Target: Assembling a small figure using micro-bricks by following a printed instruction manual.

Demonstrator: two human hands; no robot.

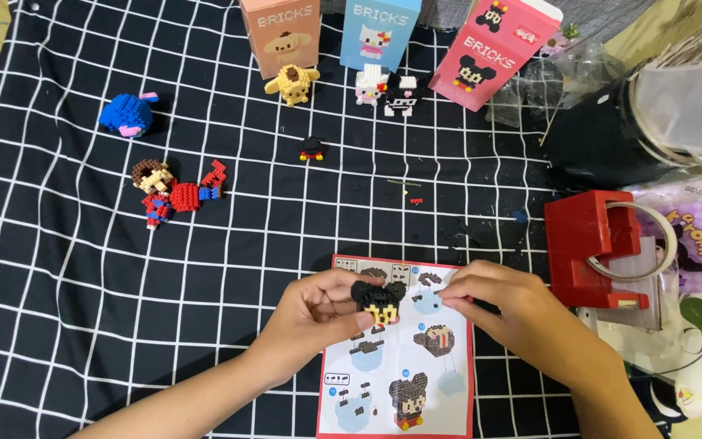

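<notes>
Nearest the lens, the left hand (318, 313) has its grip closed on a small black-and-yellow brick head (379, 299), thumb under, fingers curled behind. That piece sits just above the instruction sheet (351, 398), a red-bordered leaflet lying flat on the black grid cloth (83, 268) covering the counter.

Far left, at 10 o'clock from the hands, a blue brick figure (127, 115) rests on the cloth; below it a red-and-blue brick figure (174, 193) with a brown head lies on its side.

At 12 o'clock, well apart from the hands, stand three boxes: pink-orange (281, 32), light blue (380, 28) and red-pink (489, 57) (the last one tilted). In front of them stand a yellow brick figure (292, 83), a white one (371, 84) and a black-and-white one (402, 95), the latter two side by side. One small black-and-red piece (312, 149) lies alone below them.

The right hand (505, 305) has its fingertips pinched together just beside the brick head at 3 o'clock; whether anything sits in that grip cannot be told.

Further right, a red tape dispenser (595, 244) stands near the right wrist.
</notes>
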